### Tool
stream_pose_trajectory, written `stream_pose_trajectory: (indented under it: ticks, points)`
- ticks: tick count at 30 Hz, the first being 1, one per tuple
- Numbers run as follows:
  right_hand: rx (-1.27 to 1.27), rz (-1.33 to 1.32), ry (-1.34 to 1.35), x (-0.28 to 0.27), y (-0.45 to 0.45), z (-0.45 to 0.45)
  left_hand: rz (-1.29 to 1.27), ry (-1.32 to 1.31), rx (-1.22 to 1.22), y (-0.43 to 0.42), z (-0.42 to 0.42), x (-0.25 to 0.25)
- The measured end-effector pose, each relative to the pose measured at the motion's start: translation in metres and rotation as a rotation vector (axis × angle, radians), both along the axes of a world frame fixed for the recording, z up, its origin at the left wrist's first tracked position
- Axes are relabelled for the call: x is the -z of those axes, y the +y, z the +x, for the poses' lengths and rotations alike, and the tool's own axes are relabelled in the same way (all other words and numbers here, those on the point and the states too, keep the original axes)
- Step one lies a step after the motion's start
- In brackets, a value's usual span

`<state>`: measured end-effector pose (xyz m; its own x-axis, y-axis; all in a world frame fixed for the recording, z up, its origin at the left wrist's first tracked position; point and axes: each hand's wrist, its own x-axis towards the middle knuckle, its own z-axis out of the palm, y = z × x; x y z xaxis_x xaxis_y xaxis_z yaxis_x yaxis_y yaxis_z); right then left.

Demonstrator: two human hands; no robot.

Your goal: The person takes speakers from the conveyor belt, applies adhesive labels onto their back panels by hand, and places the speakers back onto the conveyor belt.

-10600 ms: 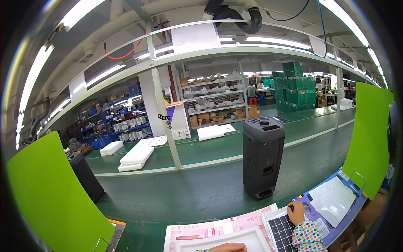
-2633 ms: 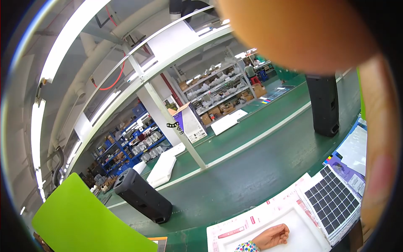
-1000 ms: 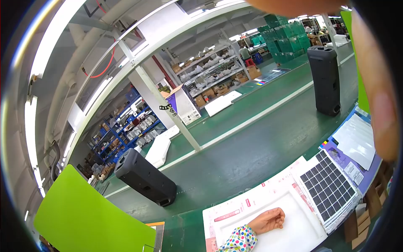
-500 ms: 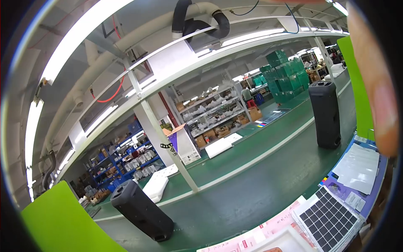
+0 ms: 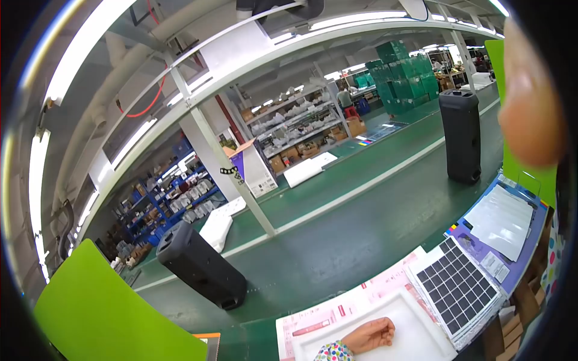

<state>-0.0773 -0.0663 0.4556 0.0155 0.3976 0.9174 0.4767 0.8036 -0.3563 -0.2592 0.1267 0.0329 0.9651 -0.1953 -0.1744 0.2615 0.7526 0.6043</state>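
over the white foam tray (image 5: 421,328), which lies beside the gridded black sheet (image 5: 457,283), the left hand (image 5: 368,336) is loosely curled, gripping nothing visible; the right hand (image 5: 531,123) is near the camera, its grip too blurred to tell.

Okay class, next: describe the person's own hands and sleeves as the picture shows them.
The left hand is bare: no glove or ring shows on its fingers. Its white sleeve has round dots in blue, green and pinkish red. The right hand is blurred but looks ungloved; a similar dotted sleeve shows at the right edge.
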Motion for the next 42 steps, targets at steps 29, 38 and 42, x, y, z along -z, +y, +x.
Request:
stream_pose_trajectory:
  ticks: [29, 38, 42]
  points:
    - [0.694, -0.692, 0.255, 0.359, 0.052, 0.211, -0.091, 0.000, 0.026, 0.010, -0.003, 0.014]
    - [1.103, -0.603, 0.171, 0.432, 0.058, 0.180, -0.137, -0.007, 0.005, 0.002, -0.002, 0.000]
    - [1.179, -0.535, 0.001, 0.446, 0.059, 0.184, -0.097, -0.006, -0.022, -0.007, 0.000, -0.001]
